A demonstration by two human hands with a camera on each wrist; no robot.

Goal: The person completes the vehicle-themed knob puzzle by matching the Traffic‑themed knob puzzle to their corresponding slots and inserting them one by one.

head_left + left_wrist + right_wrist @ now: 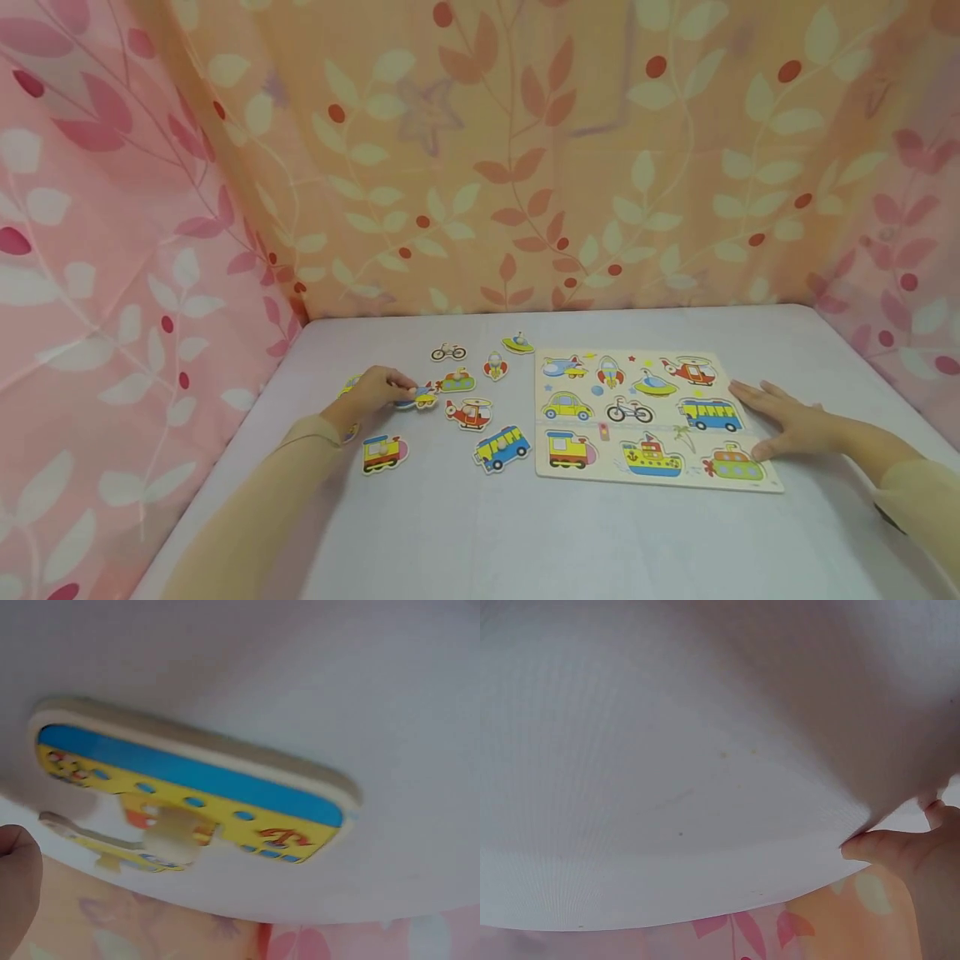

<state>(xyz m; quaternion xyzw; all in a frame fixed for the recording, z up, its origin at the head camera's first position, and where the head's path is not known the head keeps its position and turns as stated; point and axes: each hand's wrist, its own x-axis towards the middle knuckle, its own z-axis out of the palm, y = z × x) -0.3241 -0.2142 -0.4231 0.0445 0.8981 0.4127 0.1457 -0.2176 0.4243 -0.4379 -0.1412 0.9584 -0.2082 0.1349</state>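
Observation:
My left hand [367, 393] is over the pieces on the left, its fingertips pinching the airplane puzzle piece [424, 400]. The knob there is hidden by the fingers. Beside and partly under this hand lie the car piece [350, 386] and the ship piece [187, 787], each with a knob. On the right, the wooden puzzle board [652, 433] lies flat with printed vehicle pictures. My right hand [795, 421] rests at its right edge with fingers spread, the thumb near the printed submarine. In the right wrist view, a finger of the right hand [900, 851] shows against the white cloth.
Around the left hand lie a train piece [384, 454], a bus piece [504, 450], a helicopter piece [470, 414], a submarine piece [457, 382], a rocket piece [495, 367], a bicycle piece [448, 353] and a flying saucer piece [517, 342]. Patterned curtains [480, 167] stand behind the white table [480, 542].

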